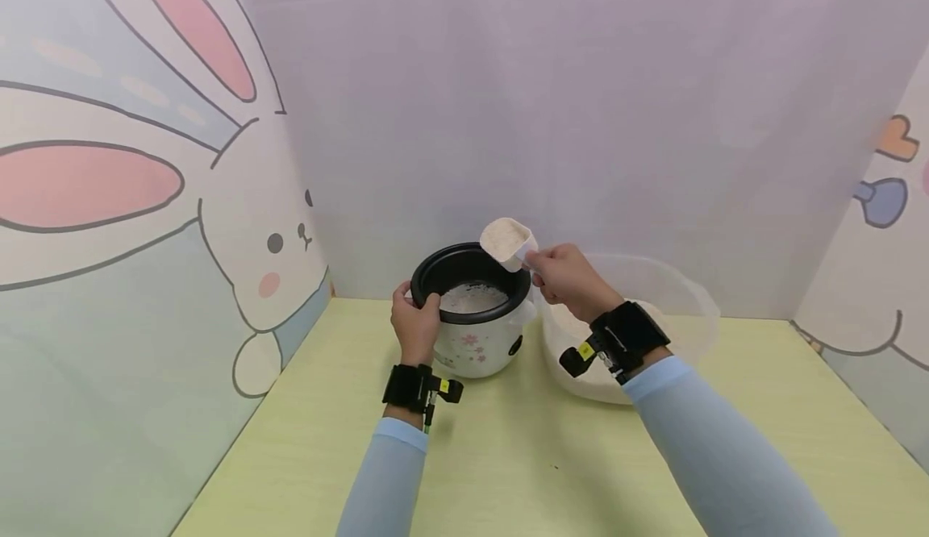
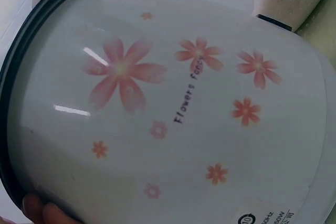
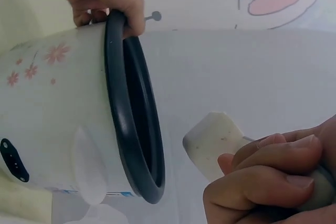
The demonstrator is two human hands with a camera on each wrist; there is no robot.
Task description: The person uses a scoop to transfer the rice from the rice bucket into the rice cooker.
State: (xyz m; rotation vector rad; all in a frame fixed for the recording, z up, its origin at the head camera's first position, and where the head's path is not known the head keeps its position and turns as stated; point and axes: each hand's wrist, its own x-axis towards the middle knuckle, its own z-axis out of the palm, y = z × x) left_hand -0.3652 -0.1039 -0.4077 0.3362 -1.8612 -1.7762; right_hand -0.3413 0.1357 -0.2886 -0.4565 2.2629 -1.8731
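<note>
A white rice cooker (image 1: 464,347) with pink flowers and a thick black rim (image 3: 118,93) has white rice (image 1: 473,298) in the bottom of its pot. My left hand (image 1: 416,326) grips that rim at the left, with the thumb over the edge and the fingers against the outside. In my right hand (image 1: 569,279), a white measuring scoop (image 1: 508,240) full of rice is held by its handle above the pot's back right rim. The right wrist view shows the scoop (image 3: 212,145) from its side, and the right fingers (image 3: 262,182) curl round the handle.
Just right of the cooker stands a clear tub (image 1: 581,380) of rice, partly behind my right wrist; a see-through lid (image 1: 682,287) rises at its back. The pale yellow table (image 1: 501,472) ends at a curtain-like backdrop (image 1: 406,118) with printed rabbits at the sides.
</note>
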